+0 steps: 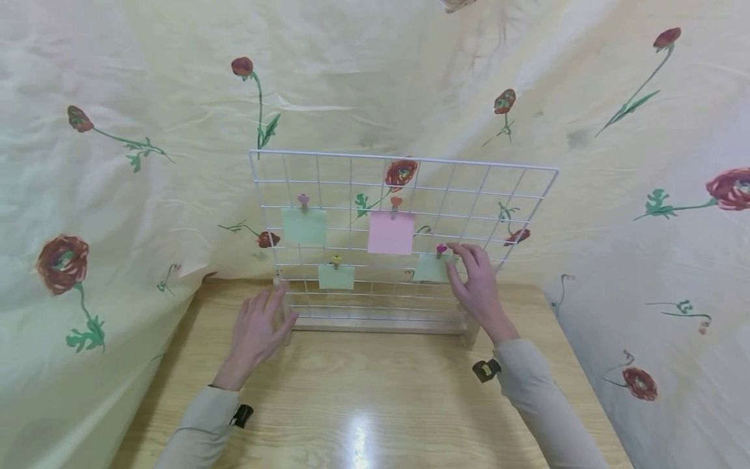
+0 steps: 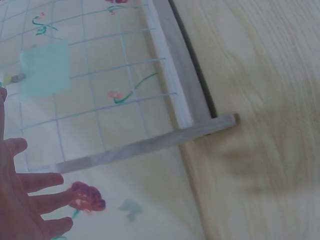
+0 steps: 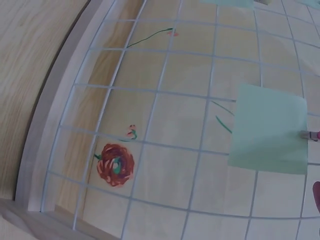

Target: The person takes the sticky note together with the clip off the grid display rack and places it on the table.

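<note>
A white wire grid panel (image 1: 375,306) stands upright in a wooden base (image 1: 375,324). My right hand (image 1: 479,286) is at its lower right, index fingertip right beside a magenta clip (image 1: 441,249) and thumb over the edge of the green note (image 1: 432,268) that this clip holds. In the right wrist view the note (image 3: 270,130) hangs flat on the wires, with only a bit of a finger showing at the edge. At the grid's left post, my left hand (image 1: 256,331) has its fingers spread, holding nothing; those fingers also show in the left wrist view.
Left on the grid hang a green note (image 1: 305,228) under a purple clip (image 1: 303,200) and a smaller green note (image 1: 336,278) under a yellow clip (image 1: 336,260). A pink note (image 1: 390,234) hangs mid-grid from an orange-red clip (image 1: 396,202). Flowered cloth (image 1: 375,85) surrounds the wooden table (image 1: 375,384).
</note>
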The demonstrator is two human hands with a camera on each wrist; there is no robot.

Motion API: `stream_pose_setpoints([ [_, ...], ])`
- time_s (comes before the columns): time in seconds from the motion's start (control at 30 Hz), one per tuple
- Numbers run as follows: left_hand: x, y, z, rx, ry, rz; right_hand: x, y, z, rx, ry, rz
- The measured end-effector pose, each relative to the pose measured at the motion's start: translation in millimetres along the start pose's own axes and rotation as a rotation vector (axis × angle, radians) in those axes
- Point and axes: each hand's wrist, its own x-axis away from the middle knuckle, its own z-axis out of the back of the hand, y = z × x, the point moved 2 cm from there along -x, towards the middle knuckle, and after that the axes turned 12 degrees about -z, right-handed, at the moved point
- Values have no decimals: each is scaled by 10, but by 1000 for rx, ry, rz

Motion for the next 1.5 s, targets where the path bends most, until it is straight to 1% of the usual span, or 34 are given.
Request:
stream_pose_setpoints([
  [0.13, -48, 64, 32, 16, 7, -10, -39, -30, -8, -8, -11, -19],
  [0.37, -119, 142, 28, 26, -6, -18, -85, -48, -45, -25, 10, -50],
  [0.5, -174, 191, -6, 39, -10, -32, -101, -37, -72, -30, 25, -57],
  [0.67, -242, 274, -58, 39, -1, -51, -118, -31, -111, -50, 40, -38],
  [0.77, -290, 333, -88, 54, 1, -61, -124, -33, -128, -51, 55, -38],
  [0.93, -413, 436, -139, 60, 4, -107, -132, -33, -156, -34, 74, -64],
  [1.03, -493, 511, -154, 33, 10, -140, -133, -38, -173, -31, 79, -74],
  [1.1, -540, 561, -170, -18, 3, -145, -130, -36, -183, -30, 81, -77],
  [1.2, -597, 649, -188, -42, -9, -158, -123, -29, -190, -37, 91, -80],
  [1.27, -625, 706, -211, -17, -19, -161, -120, -22, -195, -40, 95, -79],
  [1.33, -650, 766, -240, 43, -19, -177, -118, -18, -197, -47, 97, -78],
  [1.43, -684, 847, -303, 95, 0, -204, -116, -18, -195, -59, 93, -83],
  [1.5, -706, 904, -348, 120, 24, -228, -116, -22, -191, -67, 90, -90],
])
